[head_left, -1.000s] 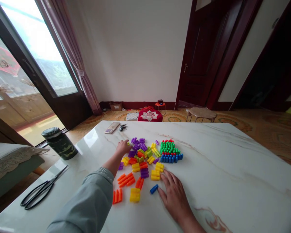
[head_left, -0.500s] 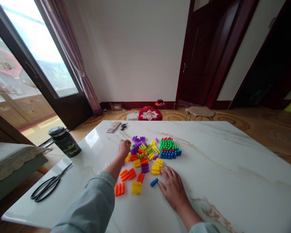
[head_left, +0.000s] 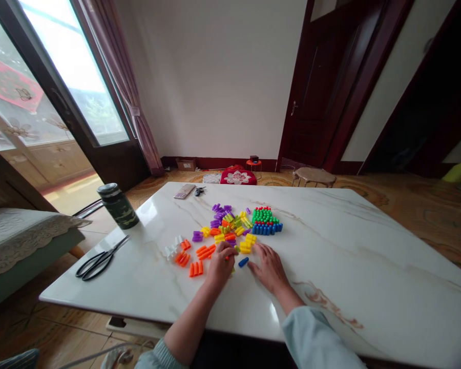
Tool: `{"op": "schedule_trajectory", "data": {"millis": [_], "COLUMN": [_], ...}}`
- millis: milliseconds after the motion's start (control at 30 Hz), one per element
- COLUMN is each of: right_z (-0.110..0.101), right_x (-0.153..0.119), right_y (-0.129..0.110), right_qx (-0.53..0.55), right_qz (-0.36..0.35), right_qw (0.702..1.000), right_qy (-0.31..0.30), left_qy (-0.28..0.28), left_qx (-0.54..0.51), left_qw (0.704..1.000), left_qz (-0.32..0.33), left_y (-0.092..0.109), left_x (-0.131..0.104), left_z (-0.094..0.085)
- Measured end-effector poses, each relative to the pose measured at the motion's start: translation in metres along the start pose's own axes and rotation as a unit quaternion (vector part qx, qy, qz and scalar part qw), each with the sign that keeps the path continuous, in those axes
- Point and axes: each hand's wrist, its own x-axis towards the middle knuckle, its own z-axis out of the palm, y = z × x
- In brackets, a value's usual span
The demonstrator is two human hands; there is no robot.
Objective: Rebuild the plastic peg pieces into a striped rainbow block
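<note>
My left hand (head_left: pixel 222 261) is closed on a small yellow-green piece (head_left: pixel 236 249), low over the front of the colored pieces. My right hand (head_left: pixel 269 265) rests on the table with fingers spread, beside a yellow cluster (head_left: pixel 247 244) and a lone blue piece (head_left: pixel 243 262). Orange pieces (head_left: pixel 196 269) lie in joined groups left of my left hand, with white pieces (head_left: pixel 172 249) farther left. Purple pieces (head_left: pixel 221 213) lie mixed at the back. Green pieces (head_left: pixel 264 216) stand in rows with red ones behind a row of blue pieces (head_left: pixel 267 229).
On the white marble table (head_left: pixel 349 246), black-handled scissors (head_left: pixel 100 260) and a camouflage flask (head_left: pixel 118 206) are at the left. A phone (head_left: pixel 184 191) and keys (head_left: pixel 200 191) lie near the far edge. A stool (head_left: pixel 314 176) stands beyond.
My left hand has moved right and nearer, from the left of the pile to its front, bringing the yellow-green piece. The view has shifted, showing the table's near edge. My right hand stays beside the blue piece.
</note>
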Motion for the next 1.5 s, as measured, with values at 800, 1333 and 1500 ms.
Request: {"op": "schedule_trajectory", "data": {"millis": [800, 1333, 1500], "right_z": [0.015, 0.016, 0.015], "right_x": [-0.004, -0.004, -0.004], "right_y": [-0.058, -0.064, -0.064], "right_qx": [-0.038, -0.083, -0.074], "right_qz": [-0.003, 0.034, 0.037], "right_qw": [0.999, 0.995, 0.995], "right_qy": [0.015, -0.046, -0.049], "left_qy": [0.071, 0.236, 0.193], "left_qx": [0.391, 0.200, 0.118], "left_qw": [0.902, 0.928, 0.951], "left_qz": [-0.169, -0.208, -0.210], "left_y": [-0.027, -0.047, -0.045], "left_x": [-0.067, -0.001, 0.017], "left_z": [-0.078, -0.109, -0.094]}}
